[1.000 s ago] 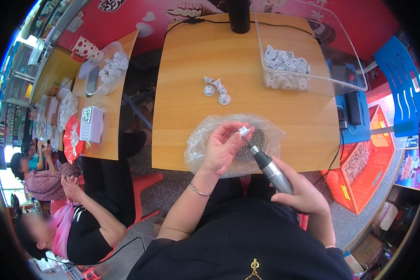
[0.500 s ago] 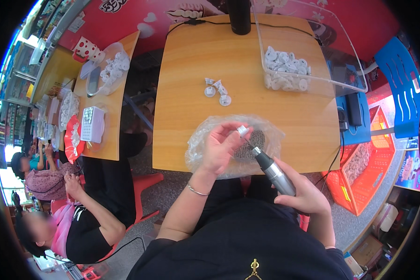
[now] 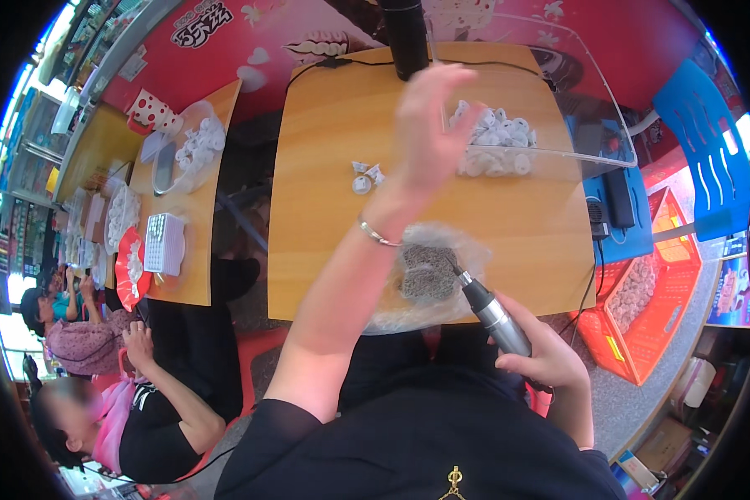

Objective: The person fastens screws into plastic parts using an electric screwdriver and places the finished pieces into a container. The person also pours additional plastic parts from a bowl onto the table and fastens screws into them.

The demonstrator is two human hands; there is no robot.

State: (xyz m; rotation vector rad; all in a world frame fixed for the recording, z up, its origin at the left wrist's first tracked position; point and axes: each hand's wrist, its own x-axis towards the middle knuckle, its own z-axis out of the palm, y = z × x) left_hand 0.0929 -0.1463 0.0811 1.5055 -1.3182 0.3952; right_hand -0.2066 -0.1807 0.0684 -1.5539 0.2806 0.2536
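My left hand (image 3: 429,137), blurred by motion, reaches over the far part of the table beside a clear plastic box (image 3: 571,156). Its fingers are spread, and I see nothing between them. White round plastic parts (image 3: 504,133) are heaped in that box. In my right hand (image 3: 554,358) is a grey and black electric screwdriver (image 3: 503,323), its bit pointing at a heap of tiny grey metal pieces, likely screws (image 3: 429,273). The heap lies on a clear plastic bag (image 3: 382,318) at the table's near edge. A few loose white parts (image 3: 363,184) lie left of my forearm.
A black cylinder (image 3: 406,42) stands at the table's back. To the right are a blue chair (image 3: 708,150) and an orange crate (image 3: 642,350). On the left, a second table (image 3: 190,287) holds tubs and white parts; a person (image 3: 162,425) sits by it.
My left hand has left the screwdriver tip and swung up and away toward the clear box; the white part it held no longer shows in it. My right hand still grips the screwdriver.
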